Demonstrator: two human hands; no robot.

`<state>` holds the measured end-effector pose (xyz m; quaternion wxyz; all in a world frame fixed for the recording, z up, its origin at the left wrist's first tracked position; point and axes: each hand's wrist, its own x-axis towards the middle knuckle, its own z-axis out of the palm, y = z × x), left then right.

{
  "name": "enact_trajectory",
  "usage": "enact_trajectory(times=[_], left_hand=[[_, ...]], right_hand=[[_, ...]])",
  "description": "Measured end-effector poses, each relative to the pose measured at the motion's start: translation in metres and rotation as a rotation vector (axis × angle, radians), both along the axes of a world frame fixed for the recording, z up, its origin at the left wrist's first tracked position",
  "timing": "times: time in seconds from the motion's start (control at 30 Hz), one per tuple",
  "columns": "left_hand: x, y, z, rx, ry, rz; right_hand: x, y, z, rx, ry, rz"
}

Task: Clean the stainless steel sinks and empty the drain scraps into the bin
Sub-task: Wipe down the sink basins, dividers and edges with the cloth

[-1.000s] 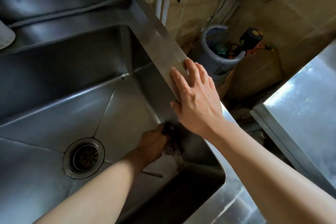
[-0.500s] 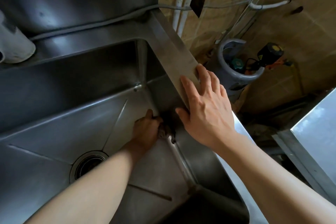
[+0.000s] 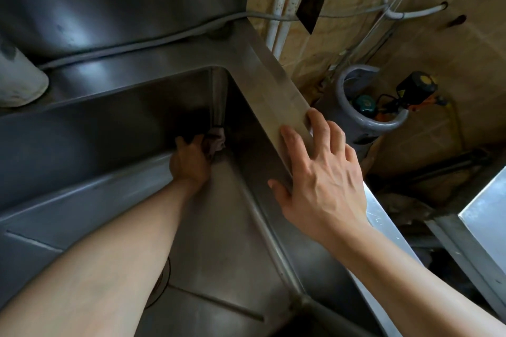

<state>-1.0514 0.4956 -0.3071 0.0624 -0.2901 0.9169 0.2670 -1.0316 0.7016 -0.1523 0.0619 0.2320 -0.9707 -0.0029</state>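
Note:
A deep stainless steel sink (image 3: pixel 262 82) fills the left and middle of the head view. My left hand (image 3: pixel 190 161) is down in its far right corner and grips a dark, crumpled scrubbing cloth (image 3: pixel 215 142) pressed against the corner seam. My right hand (image 3: pixel 317 175) rests flat on the sink's right rim, fingers spread, thumb hanging over the inner wall. The drain (image 3: pixel 160 287) is almost wholly hidden under my left forearm.
A white cylindrical object (image 3: pixel 19 82) lies on the back ledge at far left. A grey hose (image 3: pixel 137 42) runs along the back ledge. Right of the sink, a gas cylinder (image 3: pixel 367 117) with a regulator stands by the tiled wall. Another steel surface (image 3: pixel 484 213) sits at right.
My left hand has slid the cloth from the near right wall along the sink floor into the far corner. The right hand stays on the rim. The view has shifted, covering the drain.

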Motion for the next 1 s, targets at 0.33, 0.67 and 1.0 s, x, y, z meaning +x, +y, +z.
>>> enact_trajectory(times=[0.33,0.67,1.0], left_hand=[[0.010,0.023,-0.002,-0.040,-0.135,-0.286],[0.104,0.086,0.015,-0.072,-0.132,-0.571],[0.169,0.086,0.017,-0.132,-0.206,-0.806]], right_hand=[[-0.002,0.000,-0.002,-0.024,0.014,0.012],[-0.003,0.000,0.002,-0.032,-0.012,0.041],[-0.001,0.004,0.002,-0.044,-0.005,0.037]])
